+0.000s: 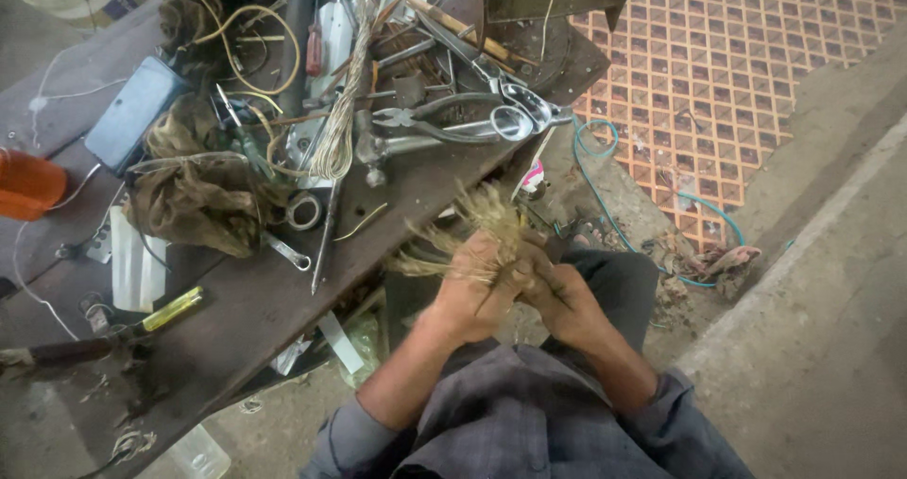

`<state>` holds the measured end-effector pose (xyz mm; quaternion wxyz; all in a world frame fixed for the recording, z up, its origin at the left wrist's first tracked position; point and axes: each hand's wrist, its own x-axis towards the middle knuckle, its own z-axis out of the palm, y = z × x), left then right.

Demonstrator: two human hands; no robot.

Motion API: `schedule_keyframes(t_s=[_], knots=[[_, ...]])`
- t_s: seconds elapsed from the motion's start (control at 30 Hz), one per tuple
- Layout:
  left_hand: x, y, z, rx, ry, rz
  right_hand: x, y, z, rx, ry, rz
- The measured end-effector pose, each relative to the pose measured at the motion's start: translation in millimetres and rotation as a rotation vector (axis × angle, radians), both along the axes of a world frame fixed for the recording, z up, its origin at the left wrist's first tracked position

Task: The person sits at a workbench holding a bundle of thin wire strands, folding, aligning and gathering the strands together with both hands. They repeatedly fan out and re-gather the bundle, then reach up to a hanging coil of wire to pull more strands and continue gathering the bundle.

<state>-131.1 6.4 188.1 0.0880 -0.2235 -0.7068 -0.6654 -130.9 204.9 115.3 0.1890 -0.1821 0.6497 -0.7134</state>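
1. Head view: our left hand [470, 290] is clenched around a bundle of thin pale wires [477, 224], held over our lap just off the workbench [246, 299] edge, apparently so the splayed ends stay free.
2. Our right hand [565, 298] pinches the same bundle from the other side, touching the left, seemingly to steady the strands.
3. Scissors [472, 120] and a screwdriver [170, 311] lie on the cluttered bench, within reach.

Soft, even daylight fills the scene without hard shadows, brightest on the patterned floor [746, 54] and glinting off the scissors [472, 120], while the straw-coloured bundle [472, 238] smears with motion blur and edges bend slightly.
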Motion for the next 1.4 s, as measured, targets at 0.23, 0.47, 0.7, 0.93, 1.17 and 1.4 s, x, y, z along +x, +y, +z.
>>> schedule_keyframes(t_s=[0.23,0.47,0.7,0.93,1.17,1.4], knots=[[-10.5,8.4,-6.4,0.427,-0.452,-0.021,1.8,-0.4,1.0,0.09,0.028,-0.162],[-8.6,13.5,-7.3,0.486,-0.501,0.117,8.6,1.1,8.1,0.124,-0.086,-0.328],[-11.1,26.1,-14.7,0.552,-0.467,0.166,10.4,-6.9,15.8,-0.003,-0.147,-0.39],[-11.8,33.2,-16.3,0.553,-0.481,0.151,14.2,-2.2,15.9,-0.028,-0.159,-0.421],[-11.6,39.3,-15.5,0.509,-0.475,0.121,14.3,5.4,22.9,-0.009,-0.112,-0.476],[-5.0,54.5,-21.6,1.008,-0.522,0.007,6.9,16.6,21.7,-0.159,-0.191,-0.64]])
